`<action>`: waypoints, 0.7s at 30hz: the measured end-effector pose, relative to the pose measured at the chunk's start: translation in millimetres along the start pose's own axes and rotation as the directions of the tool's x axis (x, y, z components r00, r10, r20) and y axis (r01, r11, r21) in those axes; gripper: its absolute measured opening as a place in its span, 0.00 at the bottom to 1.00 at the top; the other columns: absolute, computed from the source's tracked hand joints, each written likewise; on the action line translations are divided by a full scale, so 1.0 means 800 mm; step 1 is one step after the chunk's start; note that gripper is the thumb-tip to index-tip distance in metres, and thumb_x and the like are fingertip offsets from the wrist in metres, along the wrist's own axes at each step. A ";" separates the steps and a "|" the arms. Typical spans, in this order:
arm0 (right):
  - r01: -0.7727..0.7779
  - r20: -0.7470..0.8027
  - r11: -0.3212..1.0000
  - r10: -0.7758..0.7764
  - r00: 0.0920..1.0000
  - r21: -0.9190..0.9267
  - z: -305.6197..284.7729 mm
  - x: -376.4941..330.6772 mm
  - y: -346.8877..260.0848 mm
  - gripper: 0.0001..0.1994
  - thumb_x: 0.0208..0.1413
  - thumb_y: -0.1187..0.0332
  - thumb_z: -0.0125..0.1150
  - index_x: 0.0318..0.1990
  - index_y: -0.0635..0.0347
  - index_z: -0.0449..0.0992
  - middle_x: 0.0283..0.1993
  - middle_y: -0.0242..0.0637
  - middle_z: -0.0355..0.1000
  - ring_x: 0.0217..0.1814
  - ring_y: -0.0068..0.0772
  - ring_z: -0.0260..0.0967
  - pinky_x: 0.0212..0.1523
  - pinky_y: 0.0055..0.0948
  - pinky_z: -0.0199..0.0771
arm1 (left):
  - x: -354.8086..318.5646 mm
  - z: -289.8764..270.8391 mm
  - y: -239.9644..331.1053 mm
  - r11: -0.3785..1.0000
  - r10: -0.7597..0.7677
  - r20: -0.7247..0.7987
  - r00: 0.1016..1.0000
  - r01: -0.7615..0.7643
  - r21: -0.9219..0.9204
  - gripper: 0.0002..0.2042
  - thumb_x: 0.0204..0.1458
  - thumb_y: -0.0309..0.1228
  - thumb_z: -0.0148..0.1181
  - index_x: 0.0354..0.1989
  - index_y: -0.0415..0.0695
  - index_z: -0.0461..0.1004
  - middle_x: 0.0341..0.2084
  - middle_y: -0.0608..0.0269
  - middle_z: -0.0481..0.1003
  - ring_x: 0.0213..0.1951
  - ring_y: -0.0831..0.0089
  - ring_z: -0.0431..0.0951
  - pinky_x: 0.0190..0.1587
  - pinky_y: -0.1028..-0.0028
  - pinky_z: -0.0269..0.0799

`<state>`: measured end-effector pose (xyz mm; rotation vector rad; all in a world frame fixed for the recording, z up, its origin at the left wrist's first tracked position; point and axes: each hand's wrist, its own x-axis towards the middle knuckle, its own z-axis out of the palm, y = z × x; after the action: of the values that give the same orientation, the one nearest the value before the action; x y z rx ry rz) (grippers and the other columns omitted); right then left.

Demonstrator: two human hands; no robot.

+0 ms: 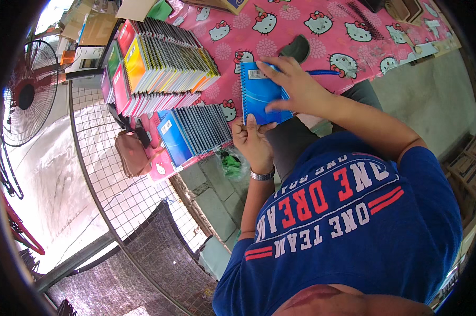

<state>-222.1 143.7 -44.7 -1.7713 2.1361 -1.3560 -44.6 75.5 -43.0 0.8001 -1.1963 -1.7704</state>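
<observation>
A blue spiral notebook (256, 95) with a white label near its top is in front of me at the table's near edge, its coil on the left side. My left hand (253, 142), below a metal watch on the wrist, pinches the notebook's lower edge with the thumb on the cover. Over the notebook's right side, my right hand (298, 87) is spread, fingertips by the label and thumb apart. To the left lies a row of blue spiral notebooks (198, 131). Behind it are stacked notebooks (169, 66) with red, yellow and pink covers.
The table has a pink cartoon-print cover (285, 31). A dark curved object (296, 48) and a blue strand (325, 72) lie past my right hand. A brown bag (133, 152) hangs by the table's left edge, near wire mesh and a fan (27, 92). Loose black coils (364, 23) lie far right.
</observation>
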 end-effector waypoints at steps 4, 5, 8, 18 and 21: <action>-0.075 0.032 0.986 0.071 0.997 0.152 0.003 0.005 0.016 0.48 0.46 0.66 0.71 0.72 0.51 0.46 0.69 0.51 0.51 0.63 0.48 0.60 0.58 0.42 0.67 | 0.001 -0.003 -0.006 0.996 -0.016 0.041 0.999 0.019 -0.090 0.05 0.61 0.28 0.54 0.38 0.41 0.66 0.29 0.61 0.74 0.27 0.72 0.79 0.26 0.70 0.82; -0.074 0.034 0.986 0.070 0.997 0.151 0.004 0.005 0.009 0.48 0.46 0.66 0.71 0.72 0.51 0.46 0.69 0.51 0.51 0.63 0.48 0.60 0.58 0.42 0.67 | 0.001 -0.004 -0.007 0.990 -0.020 0.063 0.998 0.028 -0.140 0.05 0.61 0.28 0.54 0.38 0.42 0.66 0.29 0.60 0.75 0.28 0.72 0.79 0.27 0.71 0.82; -0.260 -0.034 0.838 0.314 0.949 0.480 0.012 -0.007 -0.030 0.50 0.48 0.76 0.68 0.73 0.48 0.39 0.66 0.50 0.58 0.62 0.43 0.64 0.56 0.39 0.71 | 0.002 0.004 -0.003 0.991 -0.042 0.005 0.999 0.043 -0.123 0.06 0.61 0.29 0.54 0.35 0.41 0.66 0.27 0.64 0.72 0.25 0.74 0.77 0.27 0.71 0.82; -0.484 0.262 0.332 0.533 0.805 0.810 0.021 0.016 -0.050 0.15 0.58 0.66 0.61 0.47 0.66 0.69 0.38 0.35 0.74 0.39 0.22 0.71 0.43 0.25 0.72 | 0.002 0.014 0.015 0.993 0.063 0.001 0.998 -0.062 -0.102 0.05 0.61 0.27 0.54 0.37 0.40 0.66 0.31 0.60 0.75 0.28 0.73 0.79 0.27 0.70 0.81; -0.556 0.324 0.295 0.570 0.755 0.777 -0.001 0.034 -0.010 0.22 0.64 0.52 0.50 0.33 0.64 0.76 0.21 0.31 0.73 0.24 0.22 0.67 0.29 0.20 0.64 | 0.000 0.010 0.040 0.995 0.097 -0.005 0.995 -0.097 -0.034 0.06 0.60 0.27 0.56 0.38 0.39 0.66 0.30 0.60 0.75 0.27 0.72 0.79 0.25 0.70 0.79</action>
<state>-225.3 122.4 -26.4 -0.5038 1.3550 -1.6844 -42.7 72.4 -10.3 0.7128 -1.1806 -1.7048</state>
